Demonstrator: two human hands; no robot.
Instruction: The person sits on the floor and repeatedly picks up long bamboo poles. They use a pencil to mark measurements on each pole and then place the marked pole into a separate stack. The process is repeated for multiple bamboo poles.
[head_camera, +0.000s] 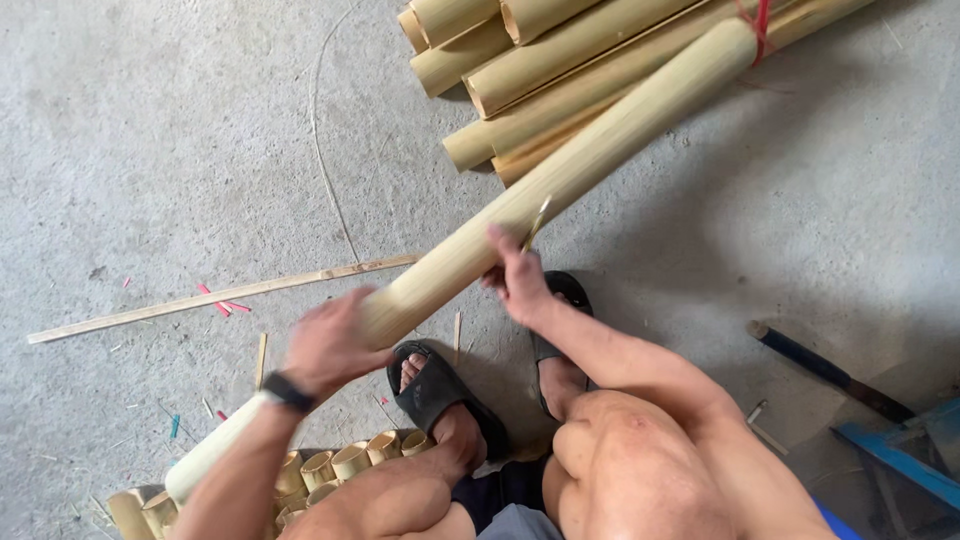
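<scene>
A long pale bamboo pole (570, 175) runs diagonally from lower left to upper right across my lap. My left hand (330, 345) grips it from above near the middle, a black band on that wrist. My right hand (520, 275) rests against the pole's lower side and holds a thin blade-like tool (537, 222) pressed to the bamboo. A red tie (758, 25) wraps the pole near its far end.
Several bamboo poles (520, 70) lie stacked at top centre. Short cut bamboo rings (340, 465) sit at bottom left. A thin bamboo strip (220, 297) lies on the concrete floor. A dark-handled tool (825, 372) and blue frame (900, 455) sit at right.
</scene>
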